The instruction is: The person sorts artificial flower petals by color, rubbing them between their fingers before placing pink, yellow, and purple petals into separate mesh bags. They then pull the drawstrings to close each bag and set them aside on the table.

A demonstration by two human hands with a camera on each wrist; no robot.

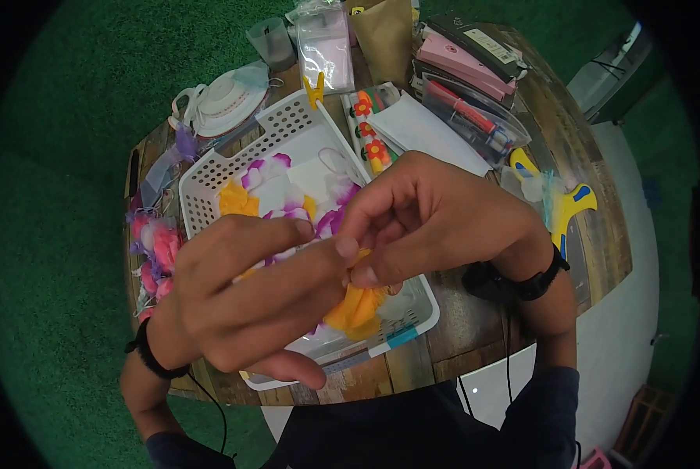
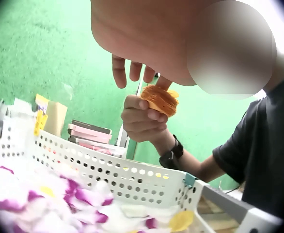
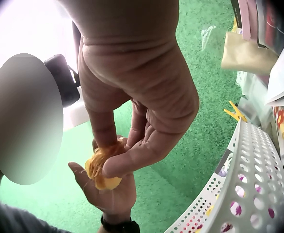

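A bundle of layered orange artificial petals [image 1: 358,309] is held above the basket. My right hand [image 1: 451,215] pinches it between thumb and fingers; the right wrist view shows the same grip on the ruffled petals [image 3: 103,162]. My left hand [image 1: 248,285] reaches in from the other side, its fingertips at the bundle and its thumb spread away. In the left wrist view the left fingers [image 2: 118,71] extend down, one meeting the top of the bundle [image 2: 160,100]. Below, the white perforated basket [image 1: 295,117] holds purple-and-white petals [image 1: 268,166] and orange ones [image 1: 237,201].
A yellow clip [image 1: 313,90] grips the basket's far rim. Pink and purple flower strings [image 1: 162,246] lie left, beside a white ribbon roll [image 1: 229,102]. Boxes [image 1: 467,55], a pouch of pens [image 1: 475,117] and a yellow-handled tool [image 1: 573,207] sit at the right.
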